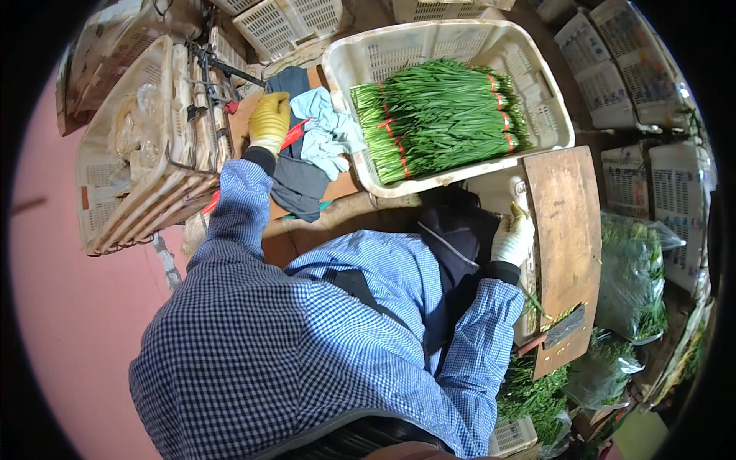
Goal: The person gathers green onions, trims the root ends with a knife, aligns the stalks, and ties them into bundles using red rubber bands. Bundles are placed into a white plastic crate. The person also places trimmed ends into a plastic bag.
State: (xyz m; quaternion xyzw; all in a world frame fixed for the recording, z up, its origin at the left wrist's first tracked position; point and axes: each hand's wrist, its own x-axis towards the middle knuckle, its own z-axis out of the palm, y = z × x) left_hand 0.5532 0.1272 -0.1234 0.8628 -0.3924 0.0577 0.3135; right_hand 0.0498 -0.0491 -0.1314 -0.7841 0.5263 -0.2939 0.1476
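Note:
My left hand, in a yellow-and-white work glove, is over a dark grey cloth with its fingers curled. A red strip lies right beside it, and I cannot tell whether the hand grips it. A crumpled light blue cloth is just to its right. My right hand, gloved too, is at the left edge of a brown wooden board; its fingers are partly hidden. Beyond my lap, a white plastic crate holds several bundles of green garlic chives bound with red bands.
Nested white crates holding clear plastic bags stand at left. A cleaver-like blade lies on the board's near end. Bagged greens and loose greens are at right, near stacked crates.

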